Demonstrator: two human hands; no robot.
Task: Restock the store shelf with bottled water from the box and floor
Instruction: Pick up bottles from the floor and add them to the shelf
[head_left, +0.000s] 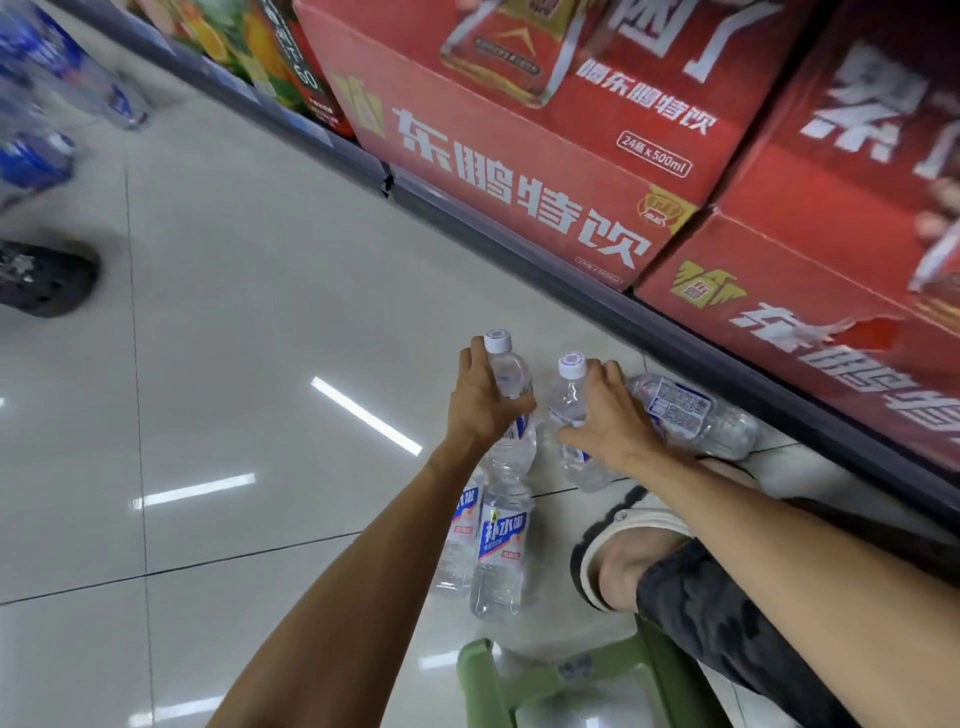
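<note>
My left hand (485, 400) is wrapped around a clear water bottle (511, 379) with a white cap. Beside it, my right hand (610, 415) grips a second bottle (569, 400) of the same kind. Both bottles sit low over the tiled floor. A third bottle (691, 413) lies on its side just right of my right hand, by the shelf base. Two more bottles (501, 551) with blue and white labels lie on the floor below my left hand.
Red drink cartons (519, 171) fill the low shelf along the right. A green plastic stool (550, 680) is under me, with my shoe (623, 525) on the floor. Another person's dark shoe (47, 280) is at the left, and wrapped water packs (47, 104) lie at the top left.
</note>
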